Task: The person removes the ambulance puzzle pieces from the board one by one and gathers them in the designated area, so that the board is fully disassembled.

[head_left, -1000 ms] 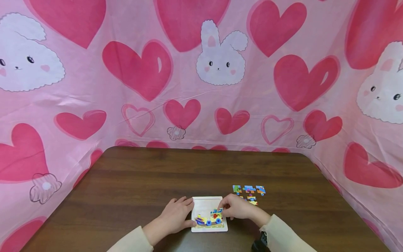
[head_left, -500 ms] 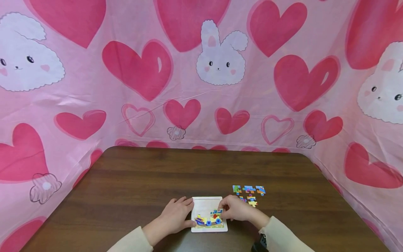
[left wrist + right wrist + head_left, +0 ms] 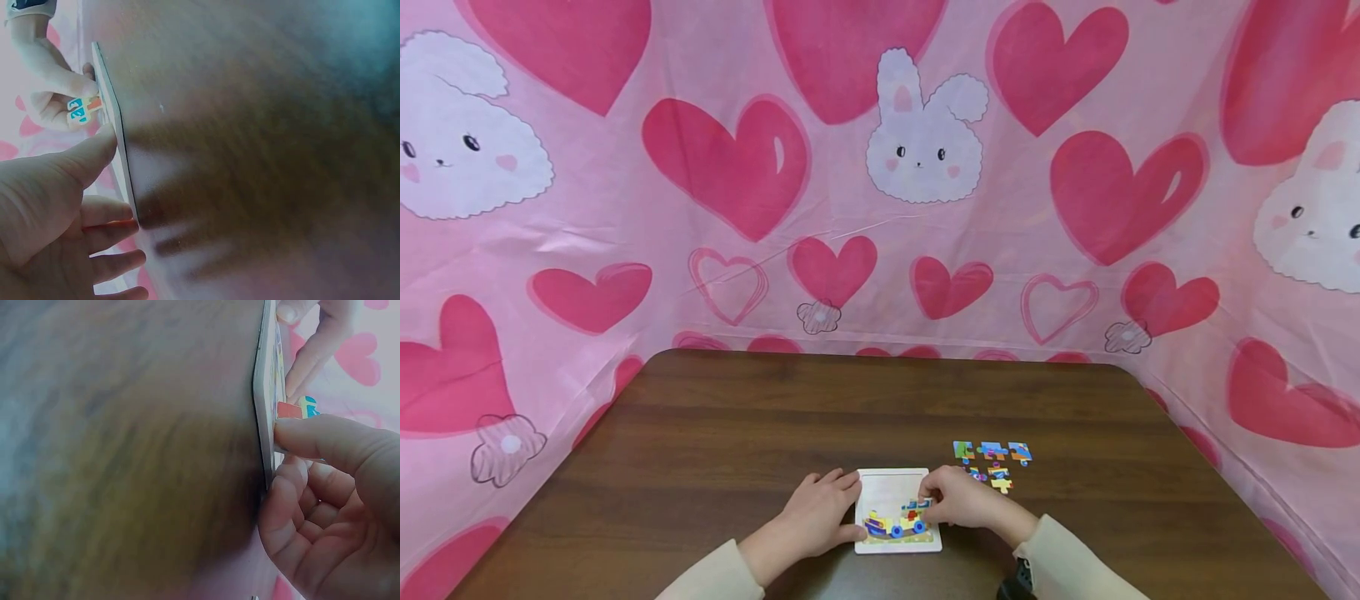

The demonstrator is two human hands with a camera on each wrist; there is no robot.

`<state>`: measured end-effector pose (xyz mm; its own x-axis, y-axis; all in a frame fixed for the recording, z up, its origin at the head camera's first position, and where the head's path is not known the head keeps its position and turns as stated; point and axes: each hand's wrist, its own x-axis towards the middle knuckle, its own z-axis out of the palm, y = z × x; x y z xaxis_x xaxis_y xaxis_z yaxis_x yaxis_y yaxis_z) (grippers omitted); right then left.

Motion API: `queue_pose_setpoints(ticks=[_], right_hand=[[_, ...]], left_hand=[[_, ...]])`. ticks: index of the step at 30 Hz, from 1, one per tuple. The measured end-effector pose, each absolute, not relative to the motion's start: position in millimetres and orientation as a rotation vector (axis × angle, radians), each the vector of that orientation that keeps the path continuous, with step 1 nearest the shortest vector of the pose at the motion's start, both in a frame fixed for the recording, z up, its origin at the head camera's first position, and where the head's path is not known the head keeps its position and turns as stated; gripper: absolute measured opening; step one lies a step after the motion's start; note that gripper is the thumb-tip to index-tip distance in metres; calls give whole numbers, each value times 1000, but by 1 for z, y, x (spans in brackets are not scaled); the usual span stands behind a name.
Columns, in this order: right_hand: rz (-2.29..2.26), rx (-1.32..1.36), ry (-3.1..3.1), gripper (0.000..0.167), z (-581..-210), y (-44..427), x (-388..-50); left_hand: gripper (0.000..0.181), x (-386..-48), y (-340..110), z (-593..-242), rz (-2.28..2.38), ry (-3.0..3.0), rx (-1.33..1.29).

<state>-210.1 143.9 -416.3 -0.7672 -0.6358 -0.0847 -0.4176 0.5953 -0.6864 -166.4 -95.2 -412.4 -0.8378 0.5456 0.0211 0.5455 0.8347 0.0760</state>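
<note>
Right hand (image 3: 958, 497) lower, loose pieces (image 3: 992, 451) head-only

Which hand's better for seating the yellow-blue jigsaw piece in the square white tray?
Right, probably: the right hand pinches the piece at the tray; the left hand rests along its left edge.

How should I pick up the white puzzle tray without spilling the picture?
Hold the white puzzle tray by its rim, probably best coming from the left and right sides together, keeping it level. It lies flat on the table, the rim is straight and thin, and the puzzle pieces inside don't fill it, so they might slide.
</note>
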Motion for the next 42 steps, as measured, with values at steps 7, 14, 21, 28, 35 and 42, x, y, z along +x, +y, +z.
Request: queue_pose_setpoints(ticks=[7, 14, 21, 28, 35, 42], right_hand=[[-1006, -866, 2429, 3, -416, 151, -213], [-1076, -823, 2375, 8, -413, 154, -215], [-1230, -798, 2384, 15, -412, 157, -216], [-1302, -817, 2435, 13, -405, 169, -218], [-1388, -742, 2416, 11, -400, 189, -225], [-1462, -675, 2391, 12, -387, 211, -229]], left_hand=[[63, -167, -95, -410, 135, 2987, 885], [62, -167, -96, -408, 142, 2994, 897], [62, -167, -96, -407, 134, 2995, 893], [62, -168, -97, -406, 130, 2989, 899], [62, -168, -98, -404, 149, 2983, 894], [62, -168, -97, -401, 159, 2970, 888]])
